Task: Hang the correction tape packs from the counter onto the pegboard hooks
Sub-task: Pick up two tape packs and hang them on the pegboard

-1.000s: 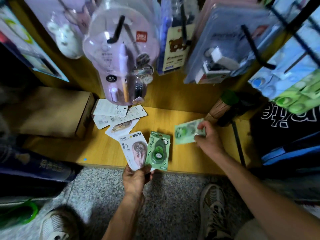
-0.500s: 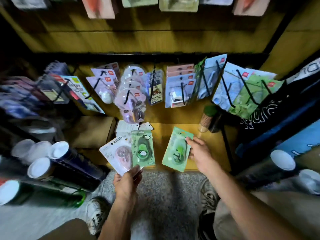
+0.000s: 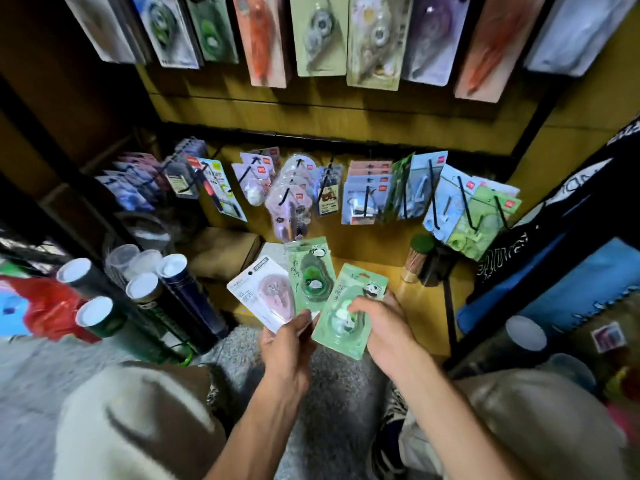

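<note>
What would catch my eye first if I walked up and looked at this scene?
Most likely the three packs fanned out in the middle: the left hand holds a pink pack and a green pack, and the right hand holds another green panda pack. Behind them, rows of hanging packs fill the black hooks on the wall.

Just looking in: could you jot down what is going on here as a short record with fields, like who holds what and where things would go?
Setting: shop display with hooks
Left hand: pinches two packs fanned out, a pink-white pack and a green panda pack
Right hand: grips a second green pack
Counter: wooden, below the hooks
Hooks: black, already carrying carded packs
Hung so far: none of the three held packs
</note>
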Demonstrator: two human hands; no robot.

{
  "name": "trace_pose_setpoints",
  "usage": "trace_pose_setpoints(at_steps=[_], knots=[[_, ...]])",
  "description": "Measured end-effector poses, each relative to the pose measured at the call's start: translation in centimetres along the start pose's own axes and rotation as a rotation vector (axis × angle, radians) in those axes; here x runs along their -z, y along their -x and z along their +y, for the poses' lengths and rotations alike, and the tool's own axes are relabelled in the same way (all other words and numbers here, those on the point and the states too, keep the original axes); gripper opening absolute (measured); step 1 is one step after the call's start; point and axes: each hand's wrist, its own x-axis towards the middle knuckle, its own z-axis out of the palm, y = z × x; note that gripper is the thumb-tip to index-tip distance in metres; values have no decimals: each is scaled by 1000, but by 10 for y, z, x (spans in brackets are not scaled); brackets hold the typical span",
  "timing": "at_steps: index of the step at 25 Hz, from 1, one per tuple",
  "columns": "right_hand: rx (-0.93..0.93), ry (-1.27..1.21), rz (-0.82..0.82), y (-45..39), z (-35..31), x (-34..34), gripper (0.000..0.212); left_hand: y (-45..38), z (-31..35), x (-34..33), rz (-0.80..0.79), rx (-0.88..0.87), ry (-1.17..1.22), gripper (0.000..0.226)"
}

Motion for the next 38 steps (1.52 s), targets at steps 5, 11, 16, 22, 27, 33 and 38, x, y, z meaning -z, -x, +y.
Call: trace_pose_setpoints(at_steps=[5, 11, 16, 22, 27, 33, 38], knots=[[297, 59, -79, 31, -44, -13, 42, 28, 32, -24, -64, -96, 44, 43], [358, 296, -199, 57, -97, -27, 67, 50, 76, -71, -191, -162, 50, 40], [374, 241, -216, 53, -131, -27, 57, 55, 92, -99, -214, -185, 67, 28], [435, 214, -312, 49, -173, -14, 44, 50, 94, -131, -226, -196, 59, 31], [446, 263, -299, 48, -191, -15, 38, 51, 94, -155, -256, -201, 68, 24], [494, 252, -257, 40, -193, -27, 37, 43, 103, -156, -269, -188, 121, 36], [445, 255, -256, 26, -177, -65, 31, 22, 134, -132, -290, -252, 108, 32]])
